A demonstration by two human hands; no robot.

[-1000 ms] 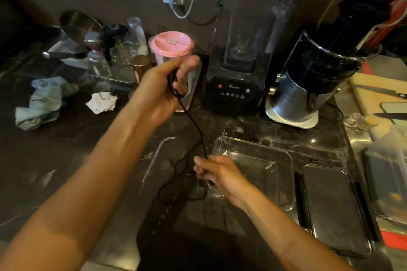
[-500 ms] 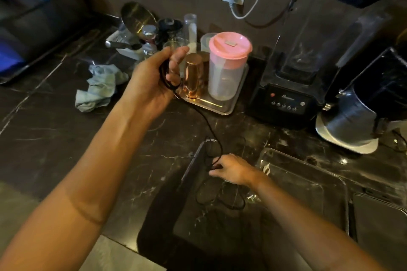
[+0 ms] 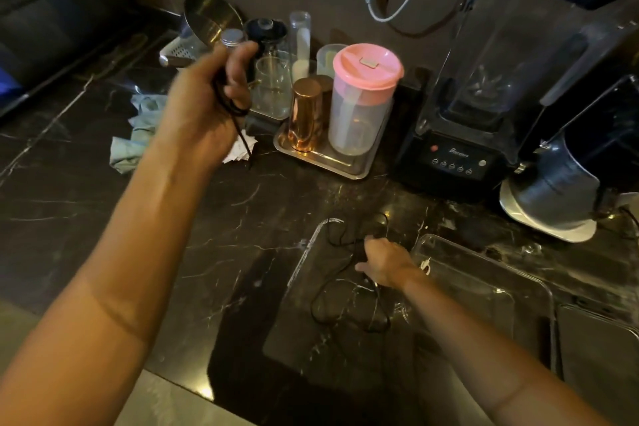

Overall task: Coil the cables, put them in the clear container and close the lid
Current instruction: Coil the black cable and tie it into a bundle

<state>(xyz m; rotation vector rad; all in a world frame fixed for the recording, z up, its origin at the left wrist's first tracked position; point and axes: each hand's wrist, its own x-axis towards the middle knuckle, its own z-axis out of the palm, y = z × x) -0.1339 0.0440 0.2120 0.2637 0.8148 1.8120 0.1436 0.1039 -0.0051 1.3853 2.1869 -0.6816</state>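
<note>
Head view: left hand (image 3: 204,104) raised, gripping cable (image 3: 238,124)

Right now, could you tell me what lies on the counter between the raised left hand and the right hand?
In the head view, only bare dark marble counter lies between left hand and right hand.

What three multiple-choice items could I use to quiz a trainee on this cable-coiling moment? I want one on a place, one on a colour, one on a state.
1. Where do the loose loops of black cable lie?
A. on the dark counter left of the clear container
B. inside the pitcher
C. on the blender

2. What colour is the pitcher's lid?
A. green
B. pink
C. black

3. What is the left hand doing?
A. lying flat on the counter
B. holding a cup
C. gripping cable, raised

Key: 1 A, the loops lie beside the clear container, by the right hand. 2 B, the pitcher has a pink lid. 3 C, the left hand curls round cable above the counter.
</note>
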